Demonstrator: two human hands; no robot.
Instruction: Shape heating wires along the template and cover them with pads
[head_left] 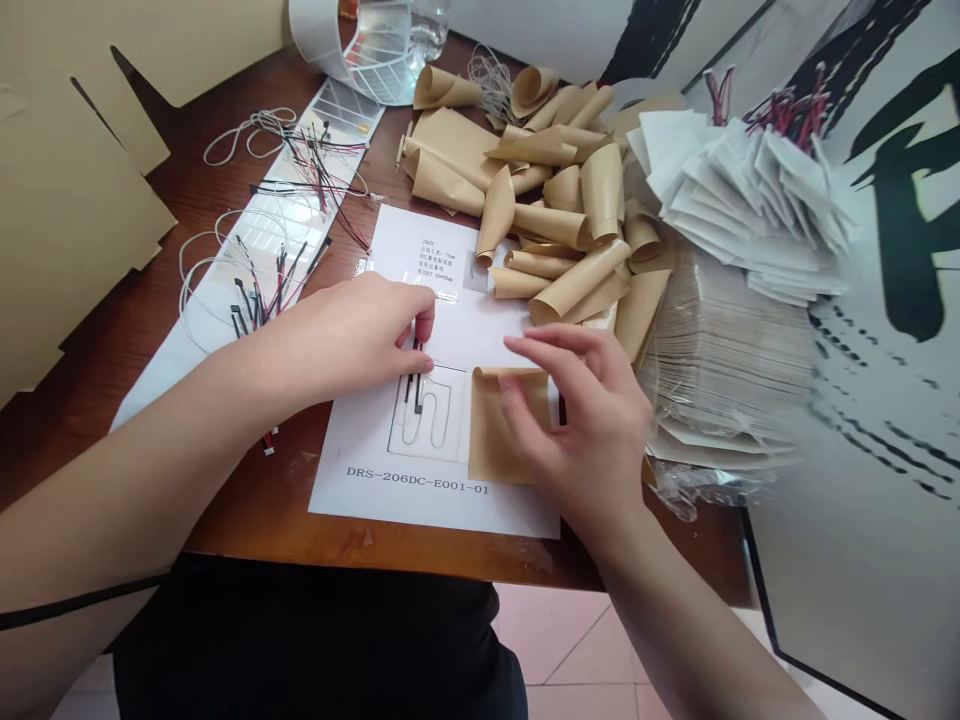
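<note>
At the centre of the wooden surface point(450, 555): one curled kraft paper sheet point(502, 425), lying on a white printed sheet point(465, 330), just beside a looped silver wire point(424, 415) inside a drawn rectangle. Right hand point(577, 410), fingers spread apart, touching the paper's upper edge, not clamped. Left hand point(345, 335), fingertips together at two black leads point(415, 375); any clamp on them could not be told. The paper's curl stood unflattened. Beyond: a heap of curled kraft offcuts point(555, 210), white paper squares point(727, 190), a plastic-wrapped stack point(720, 370), and bundled thin wires point(259, 300).
</note>
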